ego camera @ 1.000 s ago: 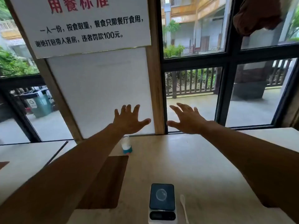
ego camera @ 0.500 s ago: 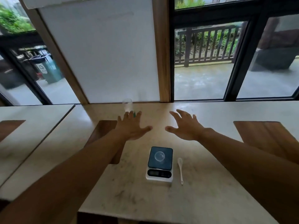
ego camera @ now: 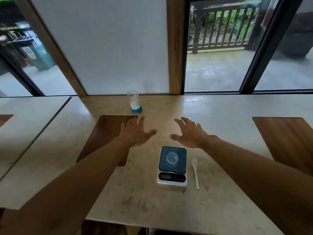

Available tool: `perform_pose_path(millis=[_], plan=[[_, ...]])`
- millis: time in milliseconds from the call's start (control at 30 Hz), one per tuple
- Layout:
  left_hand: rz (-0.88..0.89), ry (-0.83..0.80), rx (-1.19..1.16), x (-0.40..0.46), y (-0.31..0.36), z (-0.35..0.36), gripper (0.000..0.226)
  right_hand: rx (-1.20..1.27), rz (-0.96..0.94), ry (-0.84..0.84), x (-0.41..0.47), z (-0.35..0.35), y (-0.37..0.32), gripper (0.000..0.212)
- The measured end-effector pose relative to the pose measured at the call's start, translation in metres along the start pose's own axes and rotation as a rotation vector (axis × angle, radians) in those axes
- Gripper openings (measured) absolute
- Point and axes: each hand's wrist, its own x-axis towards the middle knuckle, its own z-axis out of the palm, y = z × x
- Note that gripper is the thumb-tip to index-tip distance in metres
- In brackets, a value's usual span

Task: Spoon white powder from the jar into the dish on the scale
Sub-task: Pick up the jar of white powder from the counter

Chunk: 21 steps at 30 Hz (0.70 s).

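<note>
We see the left hand (ego camera: pixel 135 133) and right hand (ego camera: pixel 189 134) spread wide and empty above the surface (ego camera: pixel 220 116), the jar (ego camera: pixel 134 102) at the far edge, the dish (ego camera: pixel 172 158) on the scale (ego camera: pixel 172 167), the spoon (ego camera: pixel 195 172) just right.

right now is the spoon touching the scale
Apart. The head view shows the white spoon lying on the table to the right of the scale, with a clear strip of bare tabletop between them along its whole length.
</note>
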Motion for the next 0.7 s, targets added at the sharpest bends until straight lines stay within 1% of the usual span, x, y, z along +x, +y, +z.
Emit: perform_pose_path(millis=[100, 267, 433, 567, 633, 700], plan=[[-0.012, 0.026, -0.044, 0.026, -0.022, 0.003, 0.101, 0.007, 0.009, -0.008, 0.023, 0.007, -0.011, 0.086], [-0.051, 0.019, -0.151, 0.075, -0.067, 0.012, 0.103, 0.002, 0.029, -0.041, 0.078, 0.017, -0.034, 0.085], [-0.098, 0.052, -0.356, 0.127, -0.105, 0.017, 0.103, 0.014, 0.05, -0.065, 0.129, 0.029, -0.062, 0.084], [-0.091, 0.124, -0.471, 0.16, -0.124, 0.021, 0.09, 0.018, 0.082, -0.076, 0.165, 0.039, -0.074, 0.084], [-0.117, 0.141, -0.541, 0.176, -0.13, 0.021, 0.081, 0.012, 0.087, -0.088, 0.181, 0.044, -0.078, 0.084], [-0.138, 0.163, -0.61, 0.19, -0.135, 0.021, 0.076, 0.023, 0.089, -0.089, 0.196, 0.05, -0.082, 0.084]])
